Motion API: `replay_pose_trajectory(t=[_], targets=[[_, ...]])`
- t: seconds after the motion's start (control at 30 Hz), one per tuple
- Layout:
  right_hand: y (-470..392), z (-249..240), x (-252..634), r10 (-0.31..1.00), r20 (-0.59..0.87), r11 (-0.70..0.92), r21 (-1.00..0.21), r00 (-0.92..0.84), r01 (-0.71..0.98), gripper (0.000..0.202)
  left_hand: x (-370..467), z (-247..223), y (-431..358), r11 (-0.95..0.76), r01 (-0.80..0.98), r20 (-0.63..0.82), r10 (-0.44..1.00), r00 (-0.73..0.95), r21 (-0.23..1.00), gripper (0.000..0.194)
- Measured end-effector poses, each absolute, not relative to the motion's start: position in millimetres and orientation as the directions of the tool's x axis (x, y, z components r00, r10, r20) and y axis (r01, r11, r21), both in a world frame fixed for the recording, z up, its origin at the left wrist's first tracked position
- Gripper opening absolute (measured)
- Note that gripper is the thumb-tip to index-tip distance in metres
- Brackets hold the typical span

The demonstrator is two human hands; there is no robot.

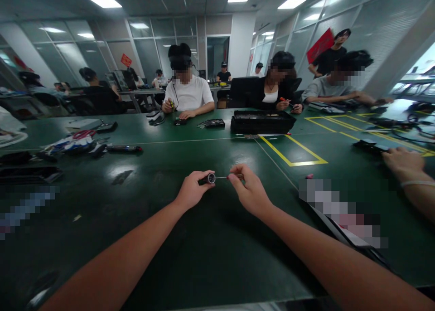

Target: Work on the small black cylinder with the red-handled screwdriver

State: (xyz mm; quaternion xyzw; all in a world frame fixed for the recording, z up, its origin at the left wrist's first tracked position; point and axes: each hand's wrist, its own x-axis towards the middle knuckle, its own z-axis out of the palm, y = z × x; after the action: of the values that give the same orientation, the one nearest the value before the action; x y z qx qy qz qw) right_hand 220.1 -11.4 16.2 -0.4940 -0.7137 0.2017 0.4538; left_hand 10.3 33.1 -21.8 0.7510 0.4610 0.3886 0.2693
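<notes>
My left hand [194, 189] is closed around a small black flashlight [211, 178], whose round, silvery-ringed end faces me. Opposite it, my right hand [250, 188] pinches a screwdriver with a reddish handle, mostly hidden by the fingers. The screwdriver's thin metal shaft [221, 178] points left and its end meets the side of the flashlight; whether it touches a screw there is too small to tell. Both hands are held above the green table [204, 256].
A long black bin [263, 122] stands across the table, near yellow tape lines [307, 163]. Cluttered tools and cables [78, 141] lie at left. A blurred-out sheet [343, 216] lies right, near another person's hand [404, 163]. Co-workers sit opposite.
</notes>
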Motion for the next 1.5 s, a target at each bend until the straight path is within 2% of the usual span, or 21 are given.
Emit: replay_pose_trajectory(t=[0.13,0.23,0.33,0.43,0.53,0.63,0.7,0.8,0.9,1.17,1.37,1.5], targets=[[-8,18,224,0.914,0.404,0.357,-0.744,-0.045,0.565,0.031,13,-18,30,-0.451,0.512,0.349,0.892,0.287,0.731,0.041],[-8,15,225,0.928,0.371,0.323,-0.773,-0.023,0.546,0.027,12,-19,32,-0.437,0.511,0.341,0.899,0.276,0.740,0.041],[-8,10,223,0.923,0.384,0.347,-0.826,-0.007,0.443,0.022,10,-22,33,-0.429,0.513,0.343,0.903,0.257,0.744,0.042],[-3,7,221,0.926,0.377,0.348,-0.887,0.038,0.304,0.021,9,-22,32,-0.423,0.532,0.345,0.906,0.243,0.734,0.041],[5,6,223,0.964,0.237,0.236,-0.971,0.122,0.023,0.023,11,-16,30,-0.489,0.561,0.400,0.872,0.283,0.668,0.039],[14,5,226,0.979,0.048,0.098,-0.962,0.196,-0.255,0.024,12,-10,29,-0.543,0.604,0.459,0.834,0.307,0.583,0.038],[17,4,228,0.968,0.024,0.100,-0.949,0.248,-0.300,0.023,11,-9,30,-0.524,0.633,0.442,0.845,0.301,0.570,0.038],[16,2,227,0.956,0.088,0.162,-0.954,0.281,-0.253,0.024,9,-10,30,-0.492,0.649,0.407,0.865,0.292,0.581,0.039],[13,2,224,0.960,0.147,0.192,-0.965,0.240,-0.179,0.025,10,-10,28,-0.496,0.649,0.406,0.863,0.299,0.576,0.038],[12,-2,222,0.959,0.214,0.224,-0.974,0.186,-0.036,0.025,12,-7,25,-0.498,0.656,0.400,0.863,0.310,0.567,0.037],[4,0,221,0.924,0.358,0.343,-0.931,0.133,0.125,0.022,11,-8,25,-0.519,0.652,0.422,0.849,0.319,0.552,0.037],[1,1,219,0.918,0.374,0.355,-0.924,0.133,0.143,0.019,11,-9,26,-0.522,0.652,0.426,0.847,0.319,0.549,0.038]])
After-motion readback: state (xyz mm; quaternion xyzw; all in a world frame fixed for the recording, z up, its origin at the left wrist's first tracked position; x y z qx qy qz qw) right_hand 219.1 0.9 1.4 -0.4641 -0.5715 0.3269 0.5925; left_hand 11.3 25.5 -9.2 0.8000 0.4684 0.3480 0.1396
